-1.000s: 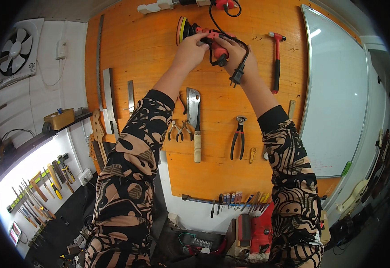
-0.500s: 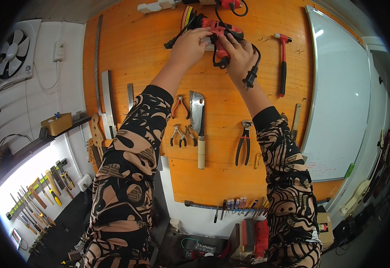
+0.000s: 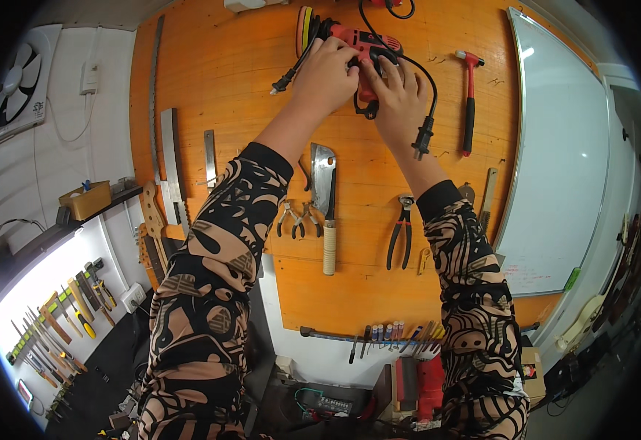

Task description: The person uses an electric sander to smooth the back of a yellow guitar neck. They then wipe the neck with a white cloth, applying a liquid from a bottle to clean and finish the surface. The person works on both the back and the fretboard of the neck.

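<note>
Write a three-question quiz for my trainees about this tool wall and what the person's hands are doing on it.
1. True or false: both hands are on the red power tool.
2. Which hangs right of the tool? A saw, B red-handled hammer, C fan.
3. What dangles below the right hand?

Key:
1. True; the left hand grips it too.
2. B.
3. The black cord's plug.
</note>
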### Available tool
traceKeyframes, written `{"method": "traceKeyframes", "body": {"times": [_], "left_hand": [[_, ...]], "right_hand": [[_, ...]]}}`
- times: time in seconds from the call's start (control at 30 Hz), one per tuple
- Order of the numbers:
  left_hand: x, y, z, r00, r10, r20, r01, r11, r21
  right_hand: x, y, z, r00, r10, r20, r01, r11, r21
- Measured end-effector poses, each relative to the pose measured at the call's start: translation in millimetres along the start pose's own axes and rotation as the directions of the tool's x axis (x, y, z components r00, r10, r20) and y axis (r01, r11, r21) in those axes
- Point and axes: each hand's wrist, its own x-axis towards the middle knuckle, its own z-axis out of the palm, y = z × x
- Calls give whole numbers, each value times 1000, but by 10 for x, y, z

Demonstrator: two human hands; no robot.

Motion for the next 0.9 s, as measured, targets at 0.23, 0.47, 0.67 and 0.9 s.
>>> {"method": "traceKeyframes", "body": {"times": [0.23,0.47,0.67,0.9], "left_hand": [[-110,441,-180,954,-275,117,288,951,-114],[-167,745,-613,933,-231,275,274,952,-133],[-353,983,-963,925,-147,351,221,958,-182],[-1439,1542,-1349,923,-219,317,354,810,-469]], "right_hand": [[-63,17,-75,1000,-7,-3,8,992,126],[-116,-32,-197,999,-7,51,-2,986,167],[-192,-126,-253,999,8,49,-19,972,233],[-853,-488,-791,949,231,216,-309,823,477]]}}
